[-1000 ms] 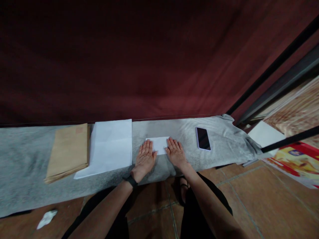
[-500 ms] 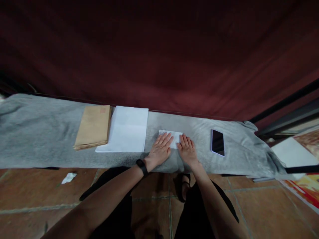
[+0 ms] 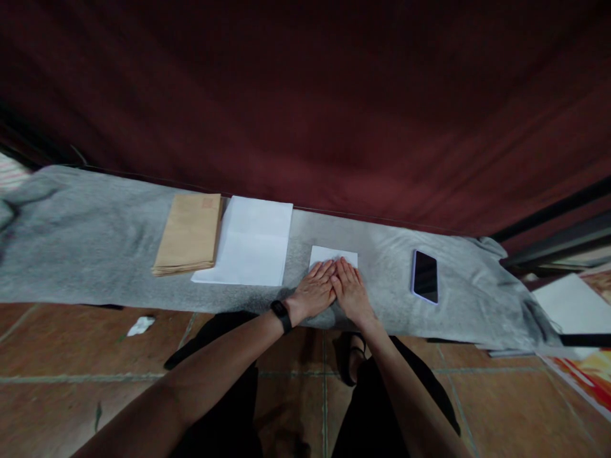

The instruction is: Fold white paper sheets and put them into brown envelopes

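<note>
White paper (image 3: 334, 253) lies between the counter's (image 3: 386, 270) near and far edges; over it we rest our left hand (image 3: 315, 291) and right hand (image 3: 352, 291) flat, fingers extended, touching each other. Toward the counter's right end sits a phone (image 3: 425, 277).

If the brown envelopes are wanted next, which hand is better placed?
Probably the left hand: resting on the small white paper, it lies nearer the brown envelopes than the right hand does.

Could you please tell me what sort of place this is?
Probably an indoor room, perhaps in a home, with a makeshift work spot: a long grey cloth lies spread before a dark red backdrop, above a tiled floor.
</note>
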A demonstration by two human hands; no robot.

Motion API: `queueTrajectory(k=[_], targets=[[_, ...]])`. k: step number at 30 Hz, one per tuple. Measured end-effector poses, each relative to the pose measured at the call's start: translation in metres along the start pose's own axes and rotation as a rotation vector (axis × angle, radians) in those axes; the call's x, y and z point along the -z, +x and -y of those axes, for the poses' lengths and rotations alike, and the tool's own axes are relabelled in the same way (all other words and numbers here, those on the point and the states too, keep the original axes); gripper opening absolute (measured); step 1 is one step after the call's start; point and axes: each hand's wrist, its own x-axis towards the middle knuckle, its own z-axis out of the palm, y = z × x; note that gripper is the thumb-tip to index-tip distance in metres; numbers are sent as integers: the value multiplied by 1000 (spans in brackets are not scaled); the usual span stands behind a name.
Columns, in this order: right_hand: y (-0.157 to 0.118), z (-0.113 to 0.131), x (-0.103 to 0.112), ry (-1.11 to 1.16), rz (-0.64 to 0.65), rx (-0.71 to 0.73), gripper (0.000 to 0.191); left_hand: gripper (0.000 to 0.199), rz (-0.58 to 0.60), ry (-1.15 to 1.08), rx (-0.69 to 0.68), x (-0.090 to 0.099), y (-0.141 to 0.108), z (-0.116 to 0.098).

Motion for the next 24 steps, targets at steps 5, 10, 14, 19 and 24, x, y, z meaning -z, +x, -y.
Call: queueTrajectory(k=[5, 10, 14, 19, 24], targets=[[-3, 5, -2, -20, 0, -39, 58, 59, 17, -39, 72, -1, 0, 7], [-6, -4, -1, -68, -18, -68, 59, 59, -19, -6, 178, -2, -4, 20], [-8, -11, -1, -77, -56, -107, 58, 59, -29, 25, 233, 0, -7, 25], [-10, -19, 0, -79, -60, -138, 58, 61, -33, 44, 328, 3, -9, 25], [-13, -27, 3, -77, -35, -170, 57, 62, -44, 55, 379, 3, -10, 26]])
